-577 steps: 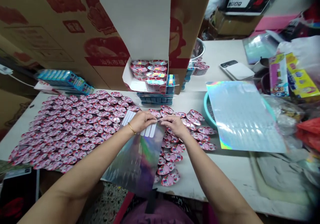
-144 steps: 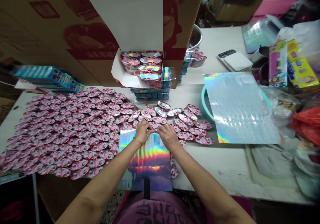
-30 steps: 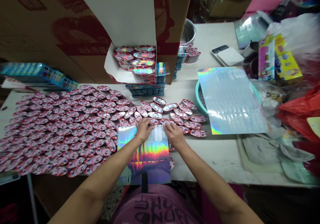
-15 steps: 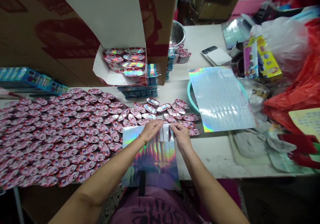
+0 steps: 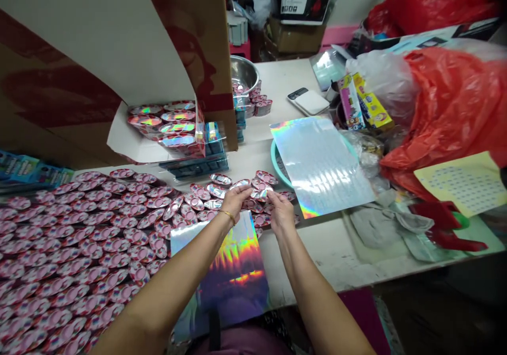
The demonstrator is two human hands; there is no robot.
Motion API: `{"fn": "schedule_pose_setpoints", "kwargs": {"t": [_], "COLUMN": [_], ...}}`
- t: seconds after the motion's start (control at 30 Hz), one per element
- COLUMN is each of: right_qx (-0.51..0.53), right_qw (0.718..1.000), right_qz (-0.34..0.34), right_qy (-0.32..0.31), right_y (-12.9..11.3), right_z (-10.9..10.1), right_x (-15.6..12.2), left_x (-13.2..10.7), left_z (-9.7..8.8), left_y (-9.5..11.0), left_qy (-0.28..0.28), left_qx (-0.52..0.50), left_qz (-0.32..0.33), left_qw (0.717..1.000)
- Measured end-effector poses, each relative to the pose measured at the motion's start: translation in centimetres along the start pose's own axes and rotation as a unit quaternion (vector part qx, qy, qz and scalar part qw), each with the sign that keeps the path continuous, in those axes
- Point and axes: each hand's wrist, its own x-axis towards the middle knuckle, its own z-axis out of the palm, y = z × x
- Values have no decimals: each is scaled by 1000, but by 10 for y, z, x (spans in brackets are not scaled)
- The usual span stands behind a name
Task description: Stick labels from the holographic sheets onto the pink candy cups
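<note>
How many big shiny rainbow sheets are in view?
2: the near sheet beneath the left forearm, and the far sheet over the teal basin. More may be hidden underneath.

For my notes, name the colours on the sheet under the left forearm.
The sheet shines yellow, orange and purple, best seen in the head view.

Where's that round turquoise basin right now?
In the head view, the round turquoise basin is right of centre on the white table, beyond the right hand, partly covered by a shiny silver sheet.
</note>
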Motion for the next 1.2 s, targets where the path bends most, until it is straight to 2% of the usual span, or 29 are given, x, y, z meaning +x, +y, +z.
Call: {"fn": "schedule_pose_setpoints", "kwargs": {"t": [0.13,0.23,0.37,0.5,0.63,0.8,0.87,1.0,1.1,1.2], "right_qx": [-69,-179,-301,-389,-444,-472,-481,-501,-497,-480], "right_qw": [990,955,900,860,834,821,814,799,804,816], "right_qz": [-92,-162,-208,-201,-187,-171,-165,-154,-144,-133], "right_qy": [87,171,237,263,269,272,279,294,292,292], "right_y": [13,17,14,12,14,17,17,16,15,12], "right_z": [1,4,12,20,23,25,26,28,31,33], "right_x": [23,38,48,53,58,62,62,60,59,59], "left_x": [33,60,89,104,107,107,107,107,93,60], "left_z": [15,23,29,33,34,31,31,32,23,-2], "left_y": [-1,-3,-3,-3,-7,-14,-15,-9,3,16], "left_qy": [29,75,126,145,141,134,151,186,193,141], "left_qx": [17,91,258,382,450,511,520,516,521,561], "left_qz": [35,85,151,193,216,261,262,244,252,258], "left_qw": [999,989,946,892,855,808,799,800,792,774]}}
